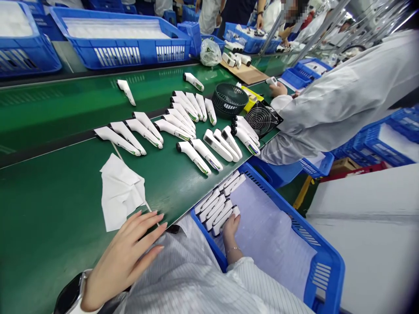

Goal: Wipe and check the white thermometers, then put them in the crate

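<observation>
My left hand (131, 253) hovers at the front edge of the green bench, fingers stretched out and holding nothing. By its fingertips lies a thin white stick (149, 206), partly under a crumpled white cloth (121, 192). My right hand (231, 231) reaches down into a blue plastic basket (327, 253), its fingers closed on a white handheld thermometer (235, 211) at the end of a packed row. Other white thermometers (214, 209) lie side by side there on a pale sheet (262, 218). On the bench, several thermometer bodies (193, 157) with green boards showing lie in rows.
A dark round fan (230, 98) and a black square fan with a grille (262, 118) stand at the bench's right end. A co-worker's sleeve (337, 100) reaches in from the right. Blue crates (121, 50) line the far side beyond the green conveyor belt (81, 98).
</observation>
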Demonstrator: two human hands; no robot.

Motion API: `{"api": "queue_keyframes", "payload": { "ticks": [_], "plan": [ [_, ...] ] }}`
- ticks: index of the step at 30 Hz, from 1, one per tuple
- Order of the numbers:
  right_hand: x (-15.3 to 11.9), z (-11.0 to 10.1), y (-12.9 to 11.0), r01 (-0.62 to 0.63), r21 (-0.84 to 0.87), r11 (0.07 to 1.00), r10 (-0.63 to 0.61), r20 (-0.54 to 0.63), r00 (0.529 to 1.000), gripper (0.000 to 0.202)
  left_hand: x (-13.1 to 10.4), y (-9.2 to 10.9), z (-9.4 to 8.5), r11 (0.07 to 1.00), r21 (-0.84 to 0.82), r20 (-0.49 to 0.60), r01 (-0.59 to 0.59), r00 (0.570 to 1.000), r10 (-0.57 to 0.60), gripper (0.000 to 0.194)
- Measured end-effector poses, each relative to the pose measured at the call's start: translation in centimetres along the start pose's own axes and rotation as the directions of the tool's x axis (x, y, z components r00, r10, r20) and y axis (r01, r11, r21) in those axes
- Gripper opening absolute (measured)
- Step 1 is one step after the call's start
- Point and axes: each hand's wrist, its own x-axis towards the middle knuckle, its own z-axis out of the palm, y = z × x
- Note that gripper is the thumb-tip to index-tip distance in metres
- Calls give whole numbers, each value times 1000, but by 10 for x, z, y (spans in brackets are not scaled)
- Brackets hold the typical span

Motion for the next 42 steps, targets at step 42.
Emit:
{"api": "queue_keyframes", "payload": {
  "ticks": [42],
  "plan": [
    [94, -17, -577, 885, -235, 402, -862, 228, 452, 29, -27, -64, -29, 879, -259, -441, 400, 761, -476, 27]
  ]
}}
